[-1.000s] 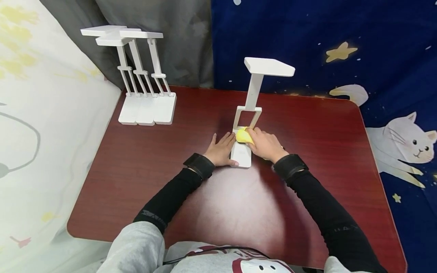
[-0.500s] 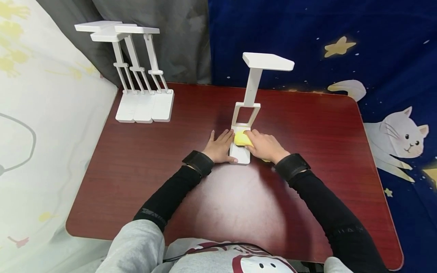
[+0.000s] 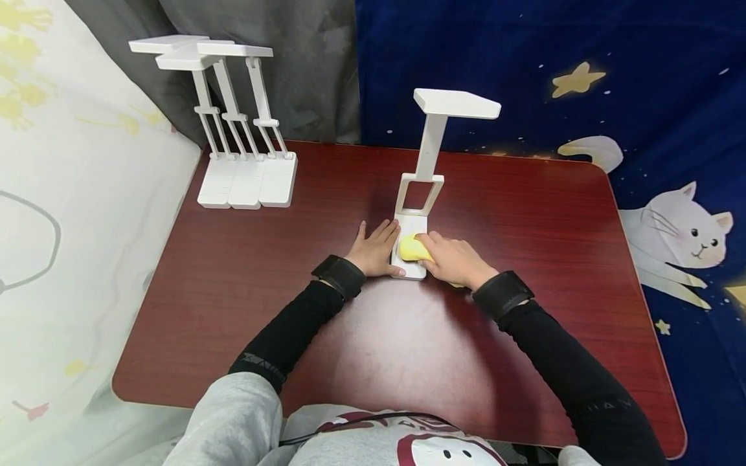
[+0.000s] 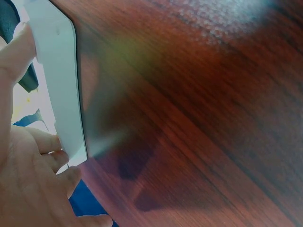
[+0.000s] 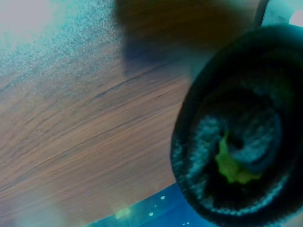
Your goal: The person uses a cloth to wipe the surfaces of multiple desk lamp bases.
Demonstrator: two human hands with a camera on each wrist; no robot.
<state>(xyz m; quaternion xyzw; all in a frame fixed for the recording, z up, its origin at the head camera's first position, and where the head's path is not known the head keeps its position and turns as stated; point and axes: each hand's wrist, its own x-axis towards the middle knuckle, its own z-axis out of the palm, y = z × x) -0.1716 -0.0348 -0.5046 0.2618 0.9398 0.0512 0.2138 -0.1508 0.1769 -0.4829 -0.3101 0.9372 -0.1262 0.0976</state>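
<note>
Cloth (image 3: 412, 248), soft, yellow, bunched in the grip of the right hand (image 3: 457, 259), down on the smooth slab base (image 3: 414, 224) of the white lamp (image 3: 429, 147)! Left hand (image 3: 374, 252) spread, fingers straight, against the base's edge; glossy wood-grained table (image 3: 280, 259) beneath.

A grey curtain (image 3: 311, 74) adjoins a blue curtain (image 3: 539, 113).

Homelike room by look; red-brown table (image 3: 233, 285); grey drape (image 3: 309, 77); blue starry drape (image 3: 466, 39) with cartoon cat (image 3: 688, 233)

Cloth (image 3: 412, 248) on lamp base (image 3: 412, 224), three lamps (image 3: 246, 182) farther left
</note>
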